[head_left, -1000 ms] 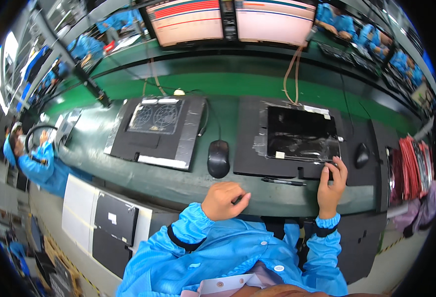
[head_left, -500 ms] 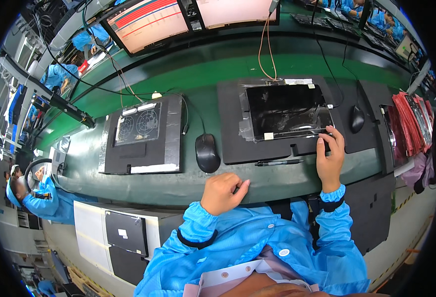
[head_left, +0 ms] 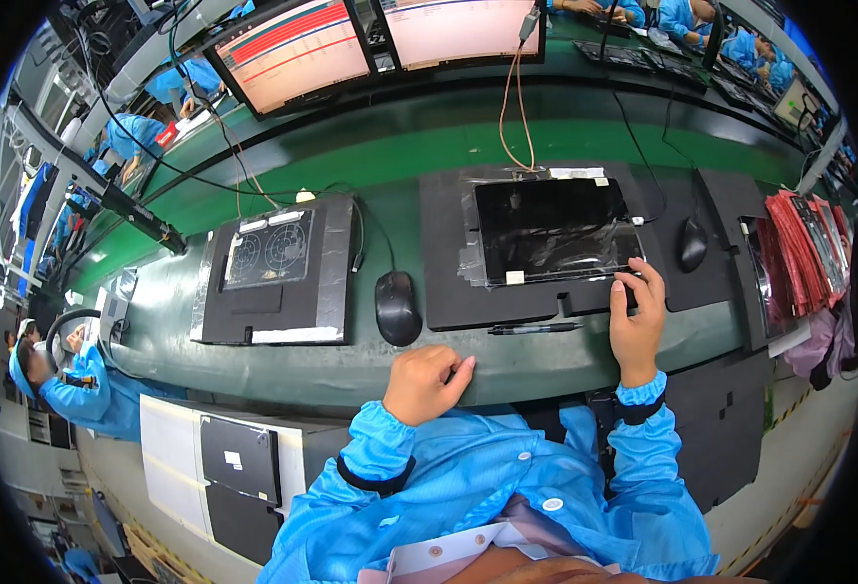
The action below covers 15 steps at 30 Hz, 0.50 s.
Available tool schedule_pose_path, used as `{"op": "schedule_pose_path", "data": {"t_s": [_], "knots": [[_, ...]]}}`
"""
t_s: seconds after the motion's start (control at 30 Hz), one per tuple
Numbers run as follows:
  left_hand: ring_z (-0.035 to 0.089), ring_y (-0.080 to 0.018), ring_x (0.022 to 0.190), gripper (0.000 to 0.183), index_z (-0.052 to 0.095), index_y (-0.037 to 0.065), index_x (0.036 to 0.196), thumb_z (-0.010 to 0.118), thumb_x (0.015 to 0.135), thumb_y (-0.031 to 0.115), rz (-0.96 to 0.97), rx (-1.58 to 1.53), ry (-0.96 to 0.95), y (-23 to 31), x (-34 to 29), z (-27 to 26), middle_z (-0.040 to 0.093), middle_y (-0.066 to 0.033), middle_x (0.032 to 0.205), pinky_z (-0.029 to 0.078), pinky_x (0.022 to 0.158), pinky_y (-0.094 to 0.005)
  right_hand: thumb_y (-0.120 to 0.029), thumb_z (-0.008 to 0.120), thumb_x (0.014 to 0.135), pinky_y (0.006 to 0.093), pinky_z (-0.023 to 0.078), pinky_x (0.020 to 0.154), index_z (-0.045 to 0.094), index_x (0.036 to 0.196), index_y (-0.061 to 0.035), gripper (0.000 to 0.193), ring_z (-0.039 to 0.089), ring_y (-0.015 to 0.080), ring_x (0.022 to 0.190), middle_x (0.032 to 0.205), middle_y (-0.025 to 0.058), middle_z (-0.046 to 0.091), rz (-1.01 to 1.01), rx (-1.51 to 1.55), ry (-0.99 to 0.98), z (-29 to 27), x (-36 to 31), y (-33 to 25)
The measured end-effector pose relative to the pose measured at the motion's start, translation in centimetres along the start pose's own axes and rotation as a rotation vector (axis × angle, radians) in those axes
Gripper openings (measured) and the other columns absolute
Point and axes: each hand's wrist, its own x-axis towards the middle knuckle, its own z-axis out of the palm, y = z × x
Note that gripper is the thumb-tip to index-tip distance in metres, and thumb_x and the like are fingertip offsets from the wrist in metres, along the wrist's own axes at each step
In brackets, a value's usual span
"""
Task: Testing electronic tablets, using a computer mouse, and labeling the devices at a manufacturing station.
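Now, the right hand [head_left: 636, 316], half open, is at the near right corner of the dark screen panel [head_left: 550, 229], which lies on a black foam board [head_left: 448, 277]. The left hand [head_left: 424, 383] is curled near the front edge of the bench [head_left: 536, 365]; whether it grips something, I cannot tell. A pen [head_left: 536, 329] lies before this board.

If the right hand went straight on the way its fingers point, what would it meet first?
Probably the near right corner of the glossy black panel; the right hand is close by that corner, but depth and contact are unclear.
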Motion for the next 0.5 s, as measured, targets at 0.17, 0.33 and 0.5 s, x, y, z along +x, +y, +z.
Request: {"op": "schedule_pose_path", "data": {"t_s": [0.17, 0.33, 0.5], "knots": [[0.049, -0.0235, 0.048, 0.025, 0.06, 0.004, 0.067, 0.077, 0.084, 0.01, -0.009, -0.005, -0.008, 0.2, 0.0, 0.3, 0.051, -0.0084, 0.058, 0.036, 0.047, -0.036, -0.006, 0.071, 0.083, 0.0432, 0.047, 0.1, 0.071, 0.097, -0.0027, 0.014, 0.059, 0.0342, 0.115, 0.12, 0.0139, 0.065, -0.058, 0.029, 0.08, 0.5, -0.1, 0.9], [0.045, -0.024, 0.045, 0.028, 0.057, 0.005, 0.064, 0.076, 0.084, 0.01, -0.047, 0.036, 0.038, 0.8, -0.1, 0.8, 0.046, -0.0074, 0.054, 0.033, 0.046, -0.0379, -0.01, 0.072, 0.082, 0.043, 0.049, 0.095, 0.069, 0.095, -0.0021, 0.015, 0.06, 0.035, 0.11, 0.114, 0.0145, 0.064, -0.067, 0.041, 0.128, 0.2, 0.0, 1.6], [0.044, -0.0228, 0.045, 0.031, 0.056, 0.005, 0.063, 0.075, 0.085, 0.012, 0.001, 0.062, 0.026, 0.9, 0.0, 1.0, 0.046, -0.0069, 0.054, 0.032, 0.046, -0.0365, -0.011, 0.072, 0.083, 0.042, 0.05, 0.093, 0.067, 0.099, -0.0022, 0.019, 0.061, 0.034, 0.108, 0.112, 0.0132, 0.065, -0.077, 0.069, 0.222, -0.2, 0.3, 1.4]]}}
